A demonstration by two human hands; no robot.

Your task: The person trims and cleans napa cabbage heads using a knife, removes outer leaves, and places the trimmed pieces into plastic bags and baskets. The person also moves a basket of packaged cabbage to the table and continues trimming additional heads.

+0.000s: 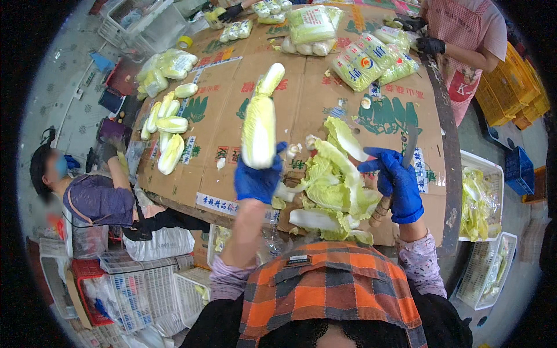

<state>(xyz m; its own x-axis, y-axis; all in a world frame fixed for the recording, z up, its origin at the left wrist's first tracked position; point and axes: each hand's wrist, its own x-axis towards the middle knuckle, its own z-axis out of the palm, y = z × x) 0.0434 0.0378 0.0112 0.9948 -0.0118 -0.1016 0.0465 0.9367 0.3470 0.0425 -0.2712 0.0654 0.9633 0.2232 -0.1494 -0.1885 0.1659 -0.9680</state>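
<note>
My left hand (258,180), in a blue glove, holds the base end of a napa cabbage (259,130) above the cardboard-covered table. Beyond it, a smaller cabbage (270,79) appears to touch its far tip. In my blue-gloved right hand (398,187) is a knife (410,145), its blade pointing away from me and its wooden handle showing below the palm. Between my hands lies a heap of loose cabbage leaves (333,182), with cut stem pieces (293,150) beside it. Several trimmed cabbages (172,125) rest to the left on the cardboard.
Bagged cabbages (365,61) lie at the table's far right, more bags (167,69) at the far left. A co-worker in a checked apron (461,48) stands at the right, another in purple (102,198) at the left. White crates (481,195) flank the table's right edge.
</note>
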